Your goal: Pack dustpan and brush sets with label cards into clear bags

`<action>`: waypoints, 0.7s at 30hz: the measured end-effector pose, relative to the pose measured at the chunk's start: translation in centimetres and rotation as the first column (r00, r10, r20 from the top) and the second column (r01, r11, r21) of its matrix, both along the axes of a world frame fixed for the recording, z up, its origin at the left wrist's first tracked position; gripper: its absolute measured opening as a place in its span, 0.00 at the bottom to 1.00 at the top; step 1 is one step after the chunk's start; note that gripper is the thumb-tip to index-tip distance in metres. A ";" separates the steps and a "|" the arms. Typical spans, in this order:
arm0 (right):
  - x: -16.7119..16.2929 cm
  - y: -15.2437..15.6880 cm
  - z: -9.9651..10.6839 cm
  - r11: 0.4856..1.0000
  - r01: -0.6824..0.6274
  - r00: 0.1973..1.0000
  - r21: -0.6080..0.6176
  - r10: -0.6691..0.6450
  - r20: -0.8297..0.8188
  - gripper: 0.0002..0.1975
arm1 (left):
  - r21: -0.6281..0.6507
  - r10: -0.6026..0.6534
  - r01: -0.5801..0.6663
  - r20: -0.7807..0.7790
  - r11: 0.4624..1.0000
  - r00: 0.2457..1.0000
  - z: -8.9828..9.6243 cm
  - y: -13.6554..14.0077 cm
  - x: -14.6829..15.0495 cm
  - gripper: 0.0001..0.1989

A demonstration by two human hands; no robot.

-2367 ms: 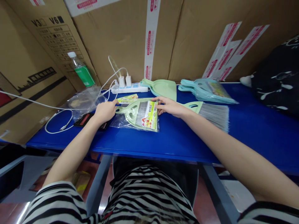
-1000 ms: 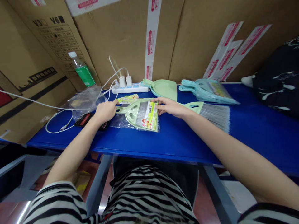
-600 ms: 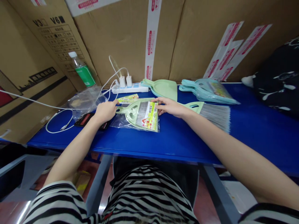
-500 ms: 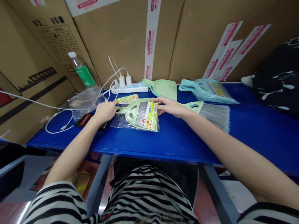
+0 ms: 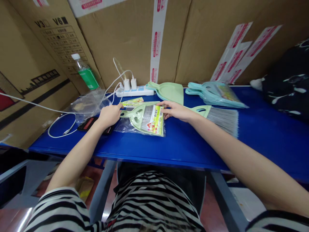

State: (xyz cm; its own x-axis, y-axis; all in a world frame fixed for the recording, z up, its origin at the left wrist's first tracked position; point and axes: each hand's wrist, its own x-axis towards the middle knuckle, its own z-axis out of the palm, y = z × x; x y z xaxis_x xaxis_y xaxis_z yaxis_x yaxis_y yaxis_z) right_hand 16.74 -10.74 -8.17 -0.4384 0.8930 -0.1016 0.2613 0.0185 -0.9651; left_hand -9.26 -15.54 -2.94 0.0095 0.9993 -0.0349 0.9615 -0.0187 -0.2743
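A green brush and dustpan set [image 5: 137, 118] lies in a see-through plastic bag on the blue table, its grey bristles under a yellow-and-white printed card [image 5: 155, 120]. My left hand [image 5: 110, 116] is closed at the handle end, on the left. At the other end, the fingers of my right hand [image 5: 175, 111] pinch the bag's upper right edge beside the card. Under my right forearm lies a loose green brush [image 5: 223, 120] with grey bristles, its handle partly hidden. Another printed card [image 5: 132, 101] lies behind the bagged set.
Green dustpans [image 5: 170, 91] and bagged blue sets [image 5: 214, 93] lie along the back. A power strip [image 5: 135, 92] with white chargers, a green-labelled bottle [image 5: 88, 77], crumpled plastic [image 5: 90, 104] and a black flat box [image 5: 88, 124] are at left. Cardboard [image 5: 135, 38] walls the back.
The whole view has shifted very slightly. Both hands keep their places on the bagged set, which lies as before.
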 end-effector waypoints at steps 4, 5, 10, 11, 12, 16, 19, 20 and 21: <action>0.1 0.2 -0.2 1.000 -0.018 1.000 0.003 0.018 -0.021 0.11 | 0.012 -0.004 0.004 -0.008 1.000 1.000 -0.1 0.0 0.0 0.22; 0.2 0.2 -0.3 1.000 -0.025 0.999 0.004 0.025 -0.028 0.11 | 0.013 -0.007 0.007 -0.009 1.000 1.000 -0.1 0.0 -0.1 0.22; 0.1 0.2 -0.3 1.000 -0.031 0.999 -0.003 0.031 -0.041 0.10 | 0.015 -0.009 0.009 -0.004 1.000 1.000 -0.2 0.1 -0.1 0.22; 0.1 0.2 -0.2 1.000 -0.023 0.999 -0.008 0.023 -0.037 0.10 | 0.013 -0.007 0.007 -0.003 1.000 1.000 -0.2 0.1 -0.1 0.22; 0.0 0.1 -0.1 1.000 -0.014 0.999 -0.014 0.014 -0.032 0.10 | 0.011 -0.005 0.005 -0.002 1.000 1.000 -0.2 0.1 -0.1 0.22; -0.1 -0.1 0.1 1.000 0.001 1.000 -0.022 -0.002 -0.027 0.10 | 0.008 -0.006 0.006 0.007 1.000 1.000 -0.1 0.0 -0.1 0.22; -0.2 -0.2 0.2 1.000 0.005 1.000 -0.015 -0.005 -0.014 0.10 | 0.003 -0.005 0.005 0.015 1.000 1.000 -0.1 0.0 0.0 0.22; -0.2 -0.2 0.3 1.000 0.011 1.000 -0.016 -0.011 -0.001 0.10 | 0.002 -0.005 0.005 0.016 1.000 1.000 -0.1 0.0 0.0 0.22; -0.2 -0.3 0.3 1.000 0.019 1.000 -0.017 -0.019 0.014 0.11 | 0.003 -0.006 0.006 0.015 1.000 1.000 -0.1 0.0 -0.1 0.22</action>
State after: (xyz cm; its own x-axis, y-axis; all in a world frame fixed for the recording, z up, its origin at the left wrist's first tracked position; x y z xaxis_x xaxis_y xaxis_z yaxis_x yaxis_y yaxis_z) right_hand 16.51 -11.00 -7.83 -0.4197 0.8993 -0.1231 0.2745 -0.0036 -0.9616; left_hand -9.32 -15.58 -3.02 0.0158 0.9994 -0.0317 0.9654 -0.0235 -0.2597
